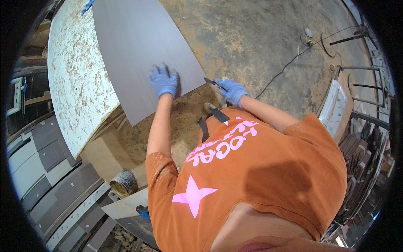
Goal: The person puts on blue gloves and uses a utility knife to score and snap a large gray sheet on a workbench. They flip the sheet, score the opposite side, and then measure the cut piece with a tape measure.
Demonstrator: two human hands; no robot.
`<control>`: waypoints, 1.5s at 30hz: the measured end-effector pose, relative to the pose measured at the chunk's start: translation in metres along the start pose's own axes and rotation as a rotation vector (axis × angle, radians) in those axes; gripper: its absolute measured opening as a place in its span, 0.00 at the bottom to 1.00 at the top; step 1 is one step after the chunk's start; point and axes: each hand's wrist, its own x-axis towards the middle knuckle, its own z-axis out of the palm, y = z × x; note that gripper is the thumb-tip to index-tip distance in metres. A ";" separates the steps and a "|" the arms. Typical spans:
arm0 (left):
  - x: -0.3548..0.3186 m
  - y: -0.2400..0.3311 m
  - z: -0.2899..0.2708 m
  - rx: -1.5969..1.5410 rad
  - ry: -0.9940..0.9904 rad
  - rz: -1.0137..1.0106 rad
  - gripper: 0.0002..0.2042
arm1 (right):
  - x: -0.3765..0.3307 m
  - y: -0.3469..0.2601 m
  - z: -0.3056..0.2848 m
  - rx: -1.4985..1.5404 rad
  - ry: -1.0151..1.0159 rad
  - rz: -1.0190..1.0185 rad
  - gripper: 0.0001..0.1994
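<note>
A long grey panel lies across the worktable, and its near end juts out past the table edge. My left hand, in a blue glove, rests on the panel near that end with fingers spread. The fingertips are slightly blurred. At the panel's near right corner, my right hand, also gloved in blue, is closed around a slim dark tool. Its tip reaches the corner or just beside it. Whether the tool is a knife or a file I cannot tell.
Under the panel is a white worktable top smeared with brown. A used tin can stands at lower left, close to stacked grey boards. A black cable crosses the floor at right, towards a metal rack.
</note>
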 end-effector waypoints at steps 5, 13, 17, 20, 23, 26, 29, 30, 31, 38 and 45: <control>0.011 -0.010 0.000 0.060 -0.005 -0.139 0.33 | 0.008 -0.025 -0.009 -0.124 -0.056 0.087 0.24; 0.008 -0.007 -0.008 0.057 -0.017 -0.150 0.33 | 0.015 -0.027 -0.002 -0.158 0.000 0.039 0.22; 0.007 -0.007 -0.008 0.051 -0.016 -0.148 0.33 | 0.038 -0.018 0.005 -0.117 -0.002 0.045 0.21; 0.007 -0.009 -0.007 0.037 -0.010 -0.146 0.33 | 0.052 -0.028 -0.007 -0.049 -0.118 0.096 0.22; 0.009 -0.009 -0.006 0.061 0.021 -0.125 0.33 | 0.043 -0.014 0.008 -0.098 -0.002 0.043 0.22; 0.009 -0.007 -0.007 0.050 0.000 -0.137 0.33 | 0.021 -0.029 -0.008 -0.127 -0.087 0.093 0.23; 0.008 -0.007 -0.008 0.019 -0.013 -0.148 0.33 | 0.039 -0.025 -0.008 -0.075 -0.063 0.077 0.22; 0.009 -0.007 -0.007 0.008 -0.009 -0.150 0.33 | 0.048 -0.026 -0.009 -0.052 -0.064 0.081 0.21; 0.008 -0.006 -0.006 0.005 0.011 -0.135 0.33 | 0.052 -0.026 -0.008 -0.047 0.008 0.056 0.20; 0.009 -0.010 -0.003 0.036 0.016 -0.138 0.33 | 0.035 -0.017 -0.001 -0.079 -0.043 0.019 0.21; 0.008 -0.010 -0.003 0.061 0.049 -0.121 0.32 | 0.044 -0.014 0.004 -0.051 -0.014 0.021 0.23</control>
